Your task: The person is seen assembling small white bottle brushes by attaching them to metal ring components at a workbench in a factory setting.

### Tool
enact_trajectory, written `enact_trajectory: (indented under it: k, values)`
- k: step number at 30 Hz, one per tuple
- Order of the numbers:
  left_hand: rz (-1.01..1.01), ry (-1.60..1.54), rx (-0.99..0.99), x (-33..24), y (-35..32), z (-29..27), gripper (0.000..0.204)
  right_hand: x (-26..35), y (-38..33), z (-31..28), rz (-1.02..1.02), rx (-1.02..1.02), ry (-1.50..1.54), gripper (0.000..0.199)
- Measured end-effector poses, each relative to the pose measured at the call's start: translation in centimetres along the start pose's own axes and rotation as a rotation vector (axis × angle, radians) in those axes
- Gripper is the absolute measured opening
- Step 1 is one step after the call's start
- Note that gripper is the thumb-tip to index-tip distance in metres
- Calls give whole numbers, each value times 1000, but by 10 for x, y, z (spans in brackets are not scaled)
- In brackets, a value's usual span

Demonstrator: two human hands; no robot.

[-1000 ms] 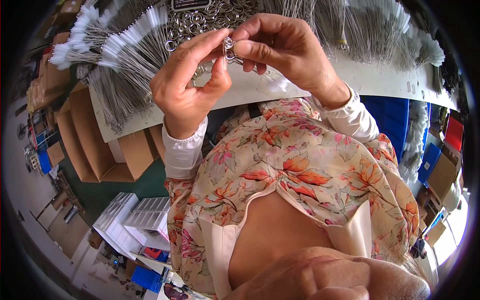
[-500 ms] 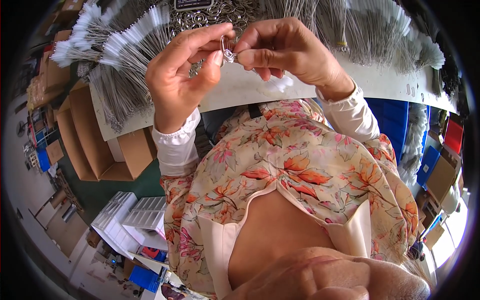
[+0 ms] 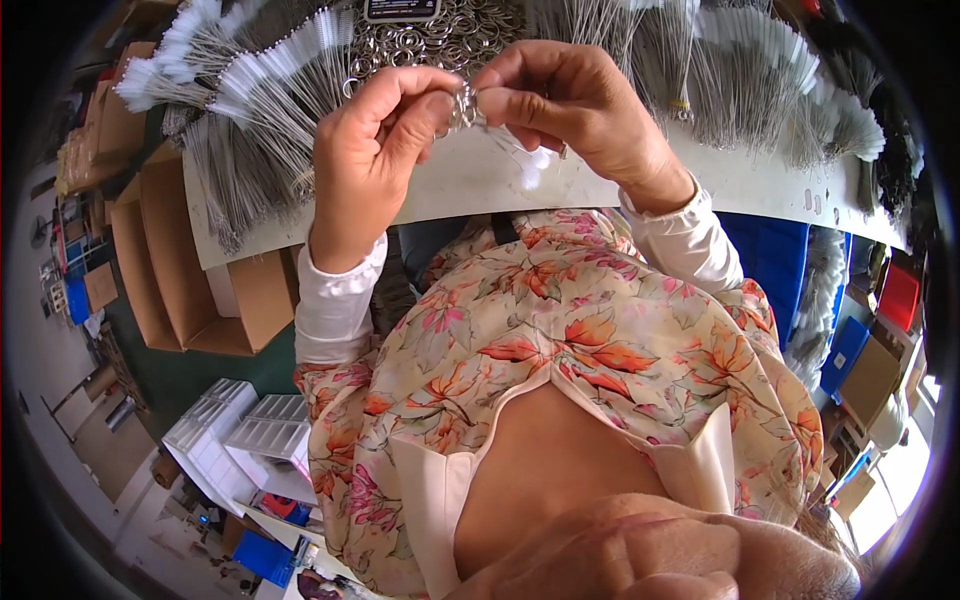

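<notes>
Fingertips of the left hand (image 3: 375, 150) and right hand (image 3: 575, 105) mostly hide the small metal ring (image 3: 462, 103).

White table (image 3: 470, 185) with wire brushes (image 3: 270, 110), rings (image 3: 440, 40)

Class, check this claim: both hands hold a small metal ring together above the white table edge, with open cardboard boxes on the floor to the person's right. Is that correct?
Not quite. The head view shows the left hand and right hand pinching the small metal ring above the white table, but the cardboard boxes stand on the person's left.
</notes>
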State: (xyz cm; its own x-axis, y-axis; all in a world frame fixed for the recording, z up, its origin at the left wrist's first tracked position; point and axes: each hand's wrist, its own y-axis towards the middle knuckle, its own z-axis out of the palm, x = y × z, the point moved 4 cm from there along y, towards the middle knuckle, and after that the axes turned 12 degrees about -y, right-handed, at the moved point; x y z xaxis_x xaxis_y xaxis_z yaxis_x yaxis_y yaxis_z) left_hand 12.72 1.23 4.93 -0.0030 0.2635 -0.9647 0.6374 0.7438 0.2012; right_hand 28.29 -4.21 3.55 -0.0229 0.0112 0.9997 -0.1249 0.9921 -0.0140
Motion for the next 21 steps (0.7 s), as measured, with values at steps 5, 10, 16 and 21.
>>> enact_trajectory:
  k: [5,10,16,21]
  values:
    - [-128,-653,-16,6,-8,-4,16,1,-6,9,-78,29,-6,10]
    - [99,105,-35,-13,-8,0,16,-4,-8,14,-118,-13,19,10]
    - [51,-1030,-85,17,-9,14,21,-13,-3,28,-403,-240,-115,17]
    - [16,-985,-238,-1,-11,14,22,27,-7,19,-668,-379,-559,18]
